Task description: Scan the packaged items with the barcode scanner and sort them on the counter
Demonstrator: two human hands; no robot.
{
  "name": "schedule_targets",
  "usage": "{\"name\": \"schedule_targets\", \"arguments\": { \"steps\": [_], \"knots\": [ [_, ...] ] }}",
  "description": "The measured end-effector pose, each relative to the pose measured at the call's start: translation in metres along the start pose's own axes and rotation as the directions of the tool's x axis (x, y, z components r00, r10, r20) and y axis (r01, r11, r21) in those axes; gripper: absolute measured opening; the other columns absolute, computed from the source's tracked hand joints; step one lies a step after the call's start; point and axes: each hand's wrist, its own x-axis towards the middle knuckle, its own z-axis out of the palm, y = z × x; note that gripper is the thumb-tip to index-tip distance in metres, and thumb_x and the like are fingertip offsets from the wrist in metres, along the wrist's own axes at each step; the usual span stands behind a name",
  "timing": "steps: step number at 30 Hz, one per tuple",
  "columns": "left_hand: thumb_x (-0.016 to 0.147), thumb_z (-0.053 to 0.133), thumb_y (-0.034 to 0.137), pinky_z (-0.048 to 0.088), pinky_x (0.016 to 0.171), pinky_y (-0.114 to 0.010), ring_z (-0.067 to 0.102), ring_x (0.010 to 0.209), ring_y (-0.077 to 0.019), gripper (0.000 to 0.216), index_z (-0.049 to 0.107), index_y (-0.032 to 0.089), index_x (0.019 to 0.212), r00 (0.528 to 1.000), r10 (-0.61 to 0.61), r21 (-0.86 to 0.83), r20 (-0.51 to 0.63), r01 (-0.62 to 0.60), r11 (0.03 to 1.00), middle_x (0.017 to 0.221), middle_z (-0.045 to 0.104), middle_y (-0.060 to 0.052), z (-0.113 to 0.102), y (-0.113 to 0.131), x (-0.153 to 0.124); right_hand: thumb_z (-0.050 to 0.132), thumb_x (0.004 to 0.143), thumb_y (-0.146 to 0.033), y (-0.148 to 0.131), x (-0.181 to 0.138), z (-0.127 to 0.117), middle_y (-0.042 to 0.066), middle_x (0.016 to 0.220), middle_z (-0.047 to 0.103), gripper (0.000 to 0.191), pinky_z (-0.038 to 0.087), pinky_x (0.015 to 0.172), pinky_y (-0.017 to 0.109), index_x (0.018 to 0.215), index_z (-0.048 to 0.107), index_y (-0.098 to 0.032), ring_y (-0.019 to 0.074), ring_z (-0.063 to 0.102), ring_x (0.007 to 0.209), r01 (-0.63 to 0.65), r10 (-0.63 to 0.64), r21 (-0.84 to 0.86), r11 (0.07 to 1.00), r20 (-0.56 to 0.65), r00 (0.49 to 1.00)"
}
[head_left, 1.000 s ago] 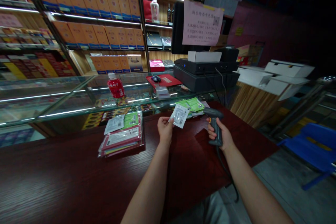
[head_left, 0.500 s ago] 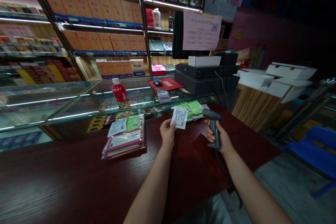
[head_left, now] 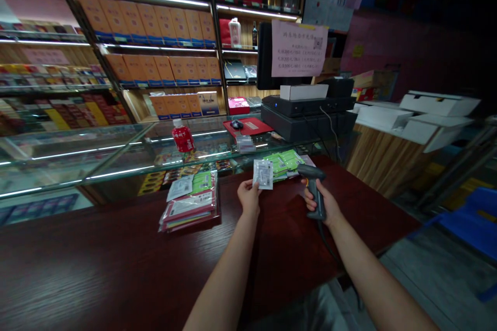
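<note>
My left hand (head_left: 248, 196) pinches a small white packet (head_left: 263, 174) by its lower left corner and holds it upright above the dark red counter (head_left: 116, 264). My right hand (head_left: 321, 204) grips the handle of a grey barcode scanner (head_left: 312, 183), whose head points left toward the packet. The scanner's cable runs down past my right forearm. A pile of green packets (head_left: 285, 161) lies on the counter just behind the white packet. To the left lies a stack of pink and green packets (head_left: 190, 201).
A glass display case (head_left: 97, 155) runs behind the counter, with a red bottle (head_left: 183, 137) and a red mouse pad (head_left: 248, 125) on it. A black till with a monitor (head_left: 306, 108) stands at the right. Shelves of orange boxes (head_left: 155, 26) fill the back wall. A blue chair (head_left: 466, 217) stands at the right.
The white packet has turned from tilted to upright and come a little closer to the scanner head. My view has shifted slightly. Both hands keep their grips.
</note>
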Motion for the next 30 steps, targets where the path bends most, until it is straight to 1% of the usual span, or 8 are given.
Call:
{"name": "schedule_targets", "arguments": {
  "steps": [3, 6, 10, 13, 16, 19, 26, 30],
  "knots": [
    [0.065, 0.067, 0.016, 0.053, 0.066, -0.031, 0.062, 0.065, -0.0123, 0.020, 0.053, 0.013, 0.080, 0.985, 0.021, 0.060, -0.174, -0.010, 0.998, 0.073, 0.060, -0.002, -0.008, 0.007, 0.010, 0.059, 0.084, -0.048, 0.000, 0.000, 0.000, -0.006, 0.056, 0.049, 0.034, 0.034, 0.033, 0.015, 0.101, 0.059, -0.019, 0.0054, 0.036, 0.036, -0.003, 0.003, 0.004, 1.000, -0.003, 1.000],
    [0.071, 0.060, 0.013, 0.052, 0.073, -0.034, 0.064, 0.075, -0.0170, 0.014, 0.056, 0.013, 0.085, 0.964, 0.141, 0.361, -0.224, -0.053, 0.931, 0.081, 0.062, -0.007, -0.019, 0.021, 0.014, 0.059, 0.083, -0.048, 0.000, 0.001, -0.001, -0.006, 0.056, 0.049, 0.034, 0.034, 0.034, 0.015, 0.100, 0.059, -0.019, 0.0051, 0.036, 0.036, -0.009, 0.009, -0.004, 1.000, 0.003, 1.000],
    [0.076, 0.059, 0.018, 0.045, 0.091, -0.044, 0.056, 0.108, -0.0315, 0.031, 0.060, 0.007, 0.104, 0.942, 0.319, 0.899, -0.107, -0.045, 0.436, 0.110, 0.058, -0.022, -0.022, 0.039, -0.001, 0.060, 0.082, -0.048, 0.000, 0.001, -0.001, -0.006, 0.056, 0.049, 0.034, 0.035, 0.034, 0.016, 0.100, 0.060, -0.019, 0.0054, 0.037, 0.036, -0.019, 0.019, -0.016, 1.000, 0.006, 1.000],
    [0.081, 0.056, 0.023, 0.036, 0.102, -0.046, 0.042, 0.126, -0.0344, 0.050, 0.050, 0.008, 0.128, 0.911, 0.398, 0.986, 0.111, -0.151, 0.069, 0.136, 0.043, -0.024, -0.015, 0.043, -0.019, 0.060, 0.083, -0.047, 0.000, 0.001, -0.002, -0.005, 0.056, 0.049, 0.032, 0.034, 0.033, 0.016, 0.099, 0.061, -0.019, 0.0056, 0.038, 0.036, -0.014, 0.014, -0.007, 1.000, -0.002, 1.000],
    [0.086, 0.050, 0.027, 0.027, 0.109, -0.047, 0.038, 0.131, -0.0314, 0.040, 0.057, 0.018, 0.124, 0.893, 0.223, 0.920, 0.390, -0.369, -0.132, 0.138, 0.046, -0.017, -0.011, 0.039, -0.029, 0.059, 0.084, -0.047, 0.001, 0.000, -0.003, -0.005, 0.056, 0.048, 0.030, 0.034, 0.033, 0.015, 0.097, 0.061, -0.020, 0.0056, 0.037, 0.036, -0.008, 0.008, -0.008, 1.000, -0.017, 1.000],
    [0.088, 0.048, 0.036, 0.021, 0.110, -0.054, 0.037, 0.132, -0.0330, 0.037, 0.063, 0.019, 0.117, 0.886, 0.110, 0.883, 0.450, -0.422, -0.206, 0.135, 0.051, -0.015, -0.014, 0.035, -0.027, 0.059, 0.084, -0.047, 0.001, 0.000, -0.004, -0.005, 0.056, 0.048, 0.031, 0.034, 0.033, 0.015, 0.098, 0.062, -0.020, 0.0054, 0.037, 0.037, -0.003, 0.003, -0.012, 1.000, -0.033, 0.999],
    [0.090, 0.045, 0.040, 0.021, 0.108, -0.059, 0.032, 0.135, -0.0366, 0.042, 0.062, 0.016, 0.118, 0.935, 0.194, 0.940, 0.296, -0.249, -0.234, 0.138, 0.048, -0.019, -0.031, 0.038, -0.008, 0.063, 0.081, -0.047, 0.001, -0.001, -0.005, -0.005, 0.057, 0.049, 0.035, 0.035, 0.034, 0.015, 0.100, 0.063, -0.018, 0.0050, 0.037, 0.038, -0.033, 0.033, -0.005, 0.999, -0.032, 0.999],
    [0.089, 0.046, 0.037, 0.021, 0.108, -0.058, 0.031, 0.135, -0.0378, 0.039, 0.064, 0.012, 0.114, 0.921, 0.240, 0.941, 0.307, -0.255, -0.223, 0.137, 0.048, -0.022, -0.032, 0.040, -0.007, 0.063, 0.081, -0.046, 0.000, -0.001, -0.003, -0.005, 0.056, 0.049, 0.034, 0.035, 0.034, 0.015, 0.099, 0.063, -0.018, 0.0047, 0.037, 0.037, -0.026, 0.027, 0.011, 1.000, -0.037, 0.999]
  ]
}}
